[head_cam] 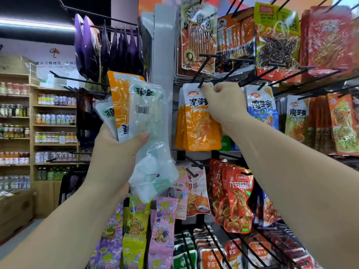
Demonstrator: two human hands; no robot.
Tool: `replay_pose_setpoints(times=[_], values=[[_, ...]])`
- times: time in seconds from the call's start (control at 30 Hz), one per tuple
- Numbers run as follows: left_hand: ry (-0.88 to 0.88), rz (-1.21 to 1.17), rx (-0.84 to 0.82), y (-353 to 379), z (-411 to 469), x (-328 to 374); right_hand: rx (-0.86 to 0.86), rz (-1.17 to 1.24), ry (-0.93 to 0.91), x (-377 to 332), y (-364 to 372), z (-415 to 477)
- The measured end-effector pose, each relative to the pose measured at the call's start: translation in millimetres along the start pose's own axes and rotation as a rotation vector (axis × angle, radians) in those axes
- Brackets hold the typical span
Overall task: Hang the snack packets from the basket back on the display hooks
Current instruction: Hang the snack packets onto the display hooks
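Our right hand (223,100) pinches the top edge of the orange konjac packet (198,129) right at the tip of the black display hook (201,83), probably lining up its hole to thread on. Our left hand (116,152) grips a fan of spare packets (143,113), held high and close for the next feed. Basket is out of view.

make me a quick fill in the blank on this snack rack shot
The right hand pinches the top of a packet that is white and ___.
The left hand grips a bunch of packets with its ___ pressed on the front one.
The neighbouring packet just right of the pinched one is white and ___.
Missing: orange; thumb; blue.
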State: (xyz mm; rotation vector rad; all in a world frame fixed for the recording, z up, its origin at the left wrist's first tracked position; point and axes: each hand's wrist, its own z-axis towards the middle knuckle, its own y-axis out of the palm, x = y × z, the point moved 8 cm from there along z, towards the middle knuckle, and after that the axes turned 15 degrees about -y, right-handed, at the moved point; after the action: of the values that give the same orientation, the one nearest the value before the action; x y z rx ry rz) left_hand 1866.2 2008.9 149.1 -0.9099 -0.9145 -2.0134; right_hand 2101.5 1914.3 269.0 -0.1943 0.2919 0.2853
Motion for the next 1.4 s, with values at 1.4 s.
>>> replay_pose_setpoints(times=[1.4], values=[[-0.427,-0.216,-0.286,23,-98,-75,-0.172,0.417,0.314,-31,-19,-221]])
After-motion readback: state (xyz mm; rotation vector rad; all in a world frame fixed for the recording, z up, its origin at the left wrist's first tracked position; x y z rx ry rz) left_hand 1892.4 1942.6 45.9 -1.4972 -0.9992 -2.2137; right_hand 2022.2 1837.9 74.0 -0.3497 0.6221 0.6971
